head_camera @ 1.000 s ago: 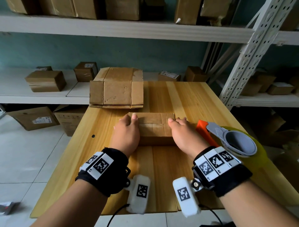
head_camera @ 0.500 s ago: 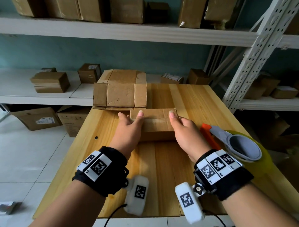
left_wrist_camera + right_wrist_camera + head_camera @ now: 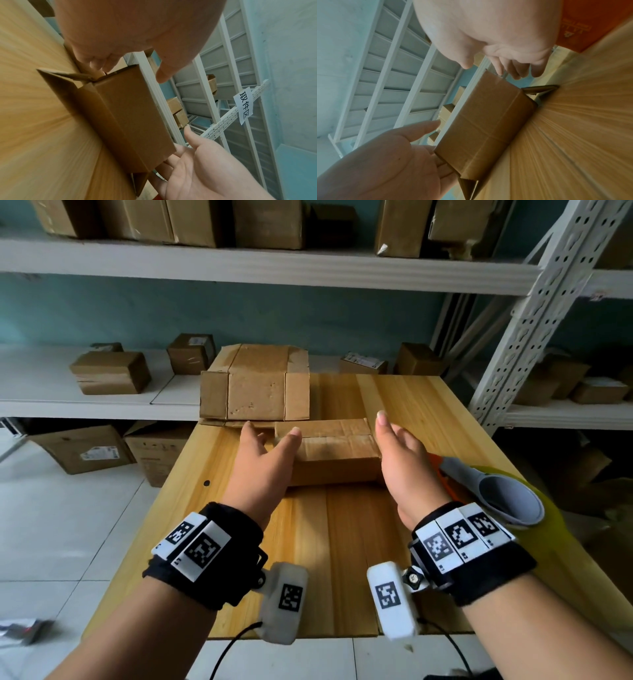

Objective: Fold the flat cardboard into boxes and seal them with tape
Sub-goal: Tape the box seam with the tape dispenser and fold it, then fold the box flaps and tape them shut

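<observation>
A small folded cardboard box (image 3: 330,455) lies on the wooden table (image 3: 346,542), just in front of a stack of flat cardboard (image 3: 255,386). My left hand (image 3: 269,455) stands at the box's left end and my right hand (image 3: 397,460) at its right end, both with straight fingers and raised thumbs. In the left wrist view my left fingers (image 3: 96,63) touch the end of the box (image 3: 123,115), where a loose flap (image 3: 56,75) lies on the table. In the right wrist view the box (image 3: 484,121) also has end flaps sticking out.
An orange and grey tape dispenser (image 3: 493,494) with a yellow roll lies on the table just right of my right wrist. White metal shelves (image 3: 102,402) with several closed boxes stand behind and to the right. More cartons (image 3: 82,450) sit on the floor at the left.
The box has slid away from me, up to the flat cardboard stack. Both thumbs have lifted off the box's top and the hands have opened at its ends.
</observation>
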Demonstrator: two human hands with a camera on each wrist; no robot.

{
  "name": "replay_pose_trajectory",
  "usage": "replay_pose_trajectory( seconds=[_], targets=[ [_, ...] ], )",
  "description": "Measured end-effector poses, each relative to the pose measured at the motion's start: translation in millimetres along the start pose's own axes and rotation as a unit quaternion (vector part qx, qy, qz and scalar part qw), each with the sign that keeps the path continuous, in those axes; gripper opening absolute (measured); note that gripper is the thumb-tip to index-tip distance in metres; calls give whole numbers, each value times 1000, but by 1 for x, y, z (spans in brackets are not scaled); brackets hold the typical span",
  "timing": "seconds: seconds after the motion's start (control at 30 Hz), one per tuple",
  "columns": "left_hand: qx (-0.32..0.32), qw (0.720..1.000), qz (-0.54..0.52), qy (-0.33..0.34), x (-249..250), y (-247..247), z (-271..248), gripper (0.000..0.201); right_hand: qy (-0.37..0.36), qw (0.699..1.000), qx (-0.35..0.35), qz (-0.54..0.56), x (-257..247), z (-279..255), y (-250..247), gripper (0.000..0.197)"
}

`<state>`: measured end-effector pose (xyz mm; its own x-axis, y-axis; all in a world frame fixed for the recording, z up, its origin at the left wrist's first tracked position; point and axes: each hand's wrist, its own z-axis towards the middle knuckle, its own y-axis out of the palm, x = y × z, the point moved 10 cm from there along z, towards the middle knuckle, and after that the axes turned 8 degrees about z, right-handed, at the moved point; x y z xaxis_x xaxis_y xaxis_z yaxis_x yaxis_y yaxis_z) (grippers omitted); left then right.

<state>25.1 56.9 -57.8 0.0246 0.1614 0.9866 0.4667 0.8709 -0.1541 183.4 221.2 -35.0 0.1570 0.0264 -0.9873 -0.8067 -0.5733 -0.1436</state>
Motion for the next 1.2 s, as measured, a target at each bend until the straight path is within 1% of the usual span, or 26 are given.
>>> replay_pose_trajectory(
  seconds=[0.07, 0.1, 0.2, 0.3, 0.47, 0.53, 0.6, 0.67, 0.7, 0.73, 0.77, 0.83, 0.9, 0.97, 1.0, 1.07, 1.13, 1.2],
  targets=[
    [-1, 1000, -9, 9, 4, -4, -5, 75, 0, 1000, 7, -2, -3, -7, -4, 67],
    [0, 1000, -15, 6, 4, -5, -9, 74, -2, 1000, 9, -7, -5, -11, -6, 69],
    [-1, 1000, -21, -2, 4, -8, -16, 84, -11, 1000, 10, -13, -9, -22, -8, 70],
    [0, 1000, -14, 0, 4, -11, -30, 86, -13, 1000, 15, -10, -11, -37, -14, 70],
    [15, 1000, -3, -19, 3, -17, -67, 96, -11, 1000, 24, -3, -10, -61, -25, 73],
    [20, 999, -5, -27, 2, -17, -83, 92, -10, 1000, 24, -13, -10, -71, -28, 79],
    [32, 998, -10, -43, 0, -18, -97, 84, -11, 1000, 22, -15, -11, -79, -29, 94],
    [55, 997, -12, -55, -4, -21, -105, 64, -6, 1000, 17, -7, -4, -79, -29, 119],
    [61, 996, -13, -58, -4, -21, -108, 51, -4, 1000, 11, -4, -1, -80, -31, 127],
    [63, 996, -15, -60, -5, -21, -109, 41, -3, 1000, 5, -1, 1, -80, -33, 126],
    [60, 996, -15, -63, -6, -18, -112, 33, -5, 1000, -1, 6, 0, -85, -36, 115],
    [63, 996, -18, -56, -2, -14, -115, 23, -21, 999, -21, 18, -8, -90, -38, 81],
    [56, 997, -31, -41, 4, -2, -117, 14, -33, 999, -19, 18, -13, -89, -46, 61],
    [27, 998, -51, -27, 10, 15, -117, 9, -48, 999, 6, 18, -17, -87, -59, 43],
    [3, 998, -64, -24, 12, 26, -116, 12, -55, 998, 22, 6, -20, -88, -66, 38],
    [-61, 994, -87, -29, 16, 54, -115, 17, -67, 995, 70, -36, -21, -86, -85, 34],
    [-121, 988, -86, -46, 16, 82, -115, 16, -81, 989, 106, -71, -16, -79, -98, 30],
    [-167, 981, -73, -58, 16, 108, -115, 13, -79, 980, 139, -119, -9, -72, -109, 27]
  ],
)
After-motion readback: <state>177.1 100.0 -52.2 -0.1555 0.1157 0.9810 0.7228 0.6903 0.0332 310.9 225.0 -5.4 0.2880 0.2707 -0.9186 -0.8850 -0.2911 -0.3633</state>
